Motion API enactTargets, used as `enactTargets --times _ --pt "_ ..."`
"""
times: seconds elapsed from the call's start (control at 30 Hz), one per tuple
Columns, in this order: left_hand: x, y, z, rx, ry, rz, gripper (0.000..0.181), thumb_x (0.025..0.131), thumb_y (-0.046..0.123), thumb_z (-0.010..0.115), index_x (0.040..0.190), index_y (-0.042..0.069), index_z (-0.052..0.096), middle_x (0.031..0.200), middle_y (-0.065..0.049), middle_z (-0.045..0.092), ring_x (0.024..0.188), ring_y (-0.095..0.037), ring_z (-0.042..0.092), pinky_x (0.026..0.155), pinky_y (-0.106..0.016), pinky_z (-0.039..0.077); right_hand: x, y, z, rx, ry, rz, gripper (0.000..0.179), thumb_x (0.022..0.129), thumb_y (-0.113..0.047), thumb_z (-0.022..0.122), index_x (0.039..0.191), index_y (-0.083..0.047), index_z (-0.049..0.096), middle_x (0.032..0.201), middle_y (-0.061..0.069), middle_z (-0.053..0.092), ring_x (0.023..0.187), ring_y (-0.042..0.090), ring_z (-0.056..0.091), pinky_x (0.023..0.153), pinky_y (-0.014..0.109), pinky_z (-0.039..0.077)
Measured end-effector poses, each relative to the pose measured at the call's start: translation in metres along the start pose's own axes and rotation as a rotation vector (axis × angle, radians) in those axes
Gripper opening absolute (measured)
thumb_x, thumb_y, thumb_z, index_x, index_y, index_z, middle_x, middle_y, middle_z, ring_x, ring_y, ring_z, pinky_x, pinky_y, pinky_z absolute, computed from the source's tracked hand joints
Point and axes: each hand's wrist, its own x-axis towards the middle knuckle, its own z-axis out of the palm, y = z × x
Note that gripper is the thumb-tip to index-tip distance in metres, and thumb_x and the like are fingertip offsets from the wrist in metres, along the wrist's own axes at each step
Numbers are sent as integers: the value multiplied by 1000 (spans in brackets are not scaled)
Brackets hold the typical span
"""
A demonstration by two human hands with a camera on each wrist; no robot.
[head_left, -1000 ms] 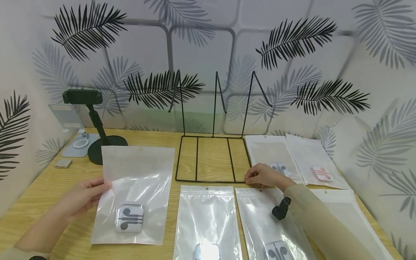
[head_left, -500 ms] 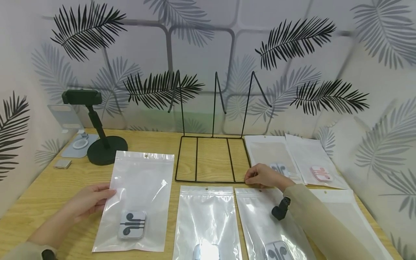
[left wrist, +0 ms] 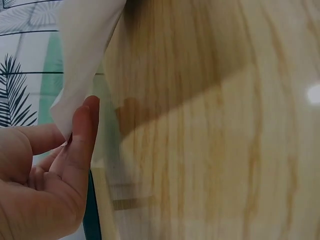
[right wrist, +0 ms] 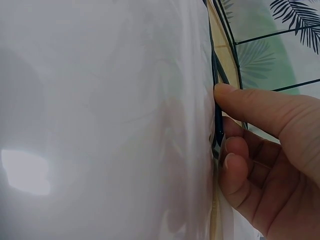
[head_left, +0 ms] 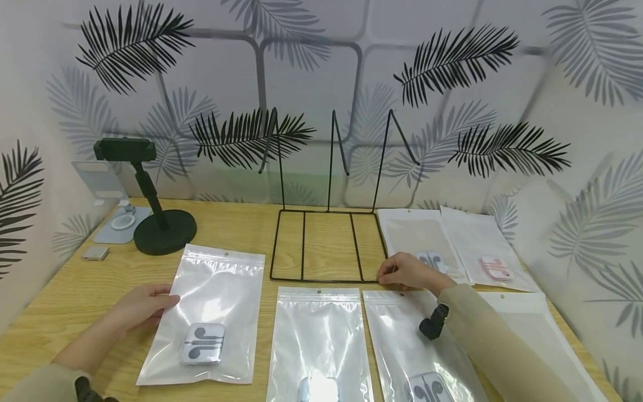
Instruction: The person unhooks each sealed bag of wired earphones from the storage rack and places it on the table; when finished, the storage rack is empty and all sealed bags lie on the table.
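My left hand (head_left: pixel 143 307) pinches the left edge of a glossy white zip bag (head_left: pixel 221 301) between thumb and fingers. A square case of dark-printed earphones (head_left: pixel 203 343) shows through the bag's lower part. In the left wrist view, the bag's edge (left wrist: pixel 85 60) is lifted off the wood, between the thumb and fingers of the left hand (left wrist: pixel 55 165). My right hand (head_left: pixel 409 272) grips the near right corner of a black wire rack (head_left: pixel 329 281). In the right wrist view, thumb and forefinger of the right hand (right wrist: pixel 270 150) close on the rack's dark wire (right wrist: pixel 218 117).
Several more earphone bags lie on the wooden table (head_left: pixel 231 223): one bag (head_left: pixel 321 324) front centre, another bag (head_left: pixel 397 335) beneath the right forearm, others behind it. A black stand (head_left: pixel 163 223) and a pale blue stand (head_left: pixel 120 223) are at the back left, near a small square object (head_left: pixel 95 253).
The bag in my left hand has come down and tilted back, its top edge now lower in the head view. My right hand has stayed on the rack's corner.
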Motion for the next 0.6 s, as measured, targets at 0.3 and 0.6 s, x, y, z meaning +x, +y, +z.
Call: enactTargets --times 0.3,0.6 --pt "1 3 0 77 48 -37 58 91 27 59 127 -16 42 102 -17 59 80 -17 59 66 -31 55 0 2 1 7 -7 9 5 85 -12 67 83 -9 71 74 -1 61 52 11 44 42 23 38" --pt "0 3 -4 76 37 -32 52 93 25 56 122 -17 46 94 -11 60 70 -15 59 61 -30 55 -1 2 0 3 -9 -5 6 86 -12 66 84 -9 71 74 -1 61 52 11 43 42 24 38"
